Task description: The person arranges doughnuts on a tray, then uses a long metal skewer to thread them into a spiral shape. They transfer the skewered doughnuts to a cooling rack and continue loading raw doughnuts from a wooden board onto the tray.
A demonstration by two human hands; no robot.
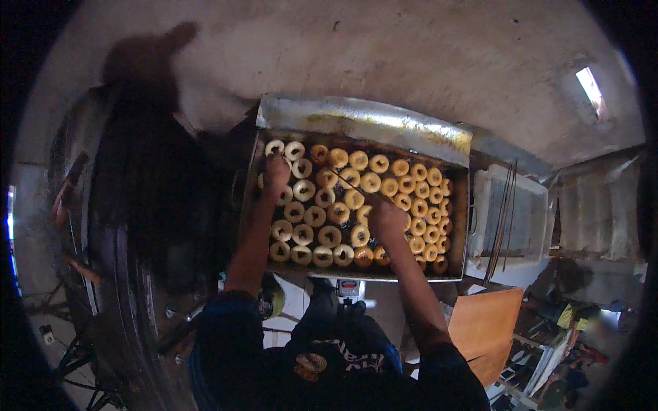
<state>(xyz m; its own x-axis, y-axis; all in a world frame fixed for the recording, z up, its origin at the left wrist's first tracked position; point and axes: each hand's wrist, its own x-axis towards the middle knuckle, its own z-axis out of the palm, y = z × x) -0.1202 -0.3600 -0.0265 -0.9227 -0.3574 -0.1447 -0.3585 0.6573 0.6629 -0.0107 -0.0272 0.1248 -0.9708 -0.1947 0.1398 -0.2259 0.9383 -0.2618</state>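
A wide metal frying pan point(464, 226) holds many ring doughnuts in dark oil. Those on the left, such as one pale doughnut point(302, 234), are whitish, while toward the right they are golden, like this browned doughnut point(379, 163). My right hand point(387, 220) is closed around a thin stick point(348, 181), which slants up and left over the rings in the middle. At the upper left of the pan, my left hand point(277, 175) is closed low over the pale doughnuts; its fingertips and anything in them are too dark to make out.
A tall metal splash guard point(363, 118) rises along the pan's far side, before a bare wall. To the right stands a white tub point(510, 205) with long thin rods point(504, 226) leaning across it. A brown board point(485, 322) is at the near right.
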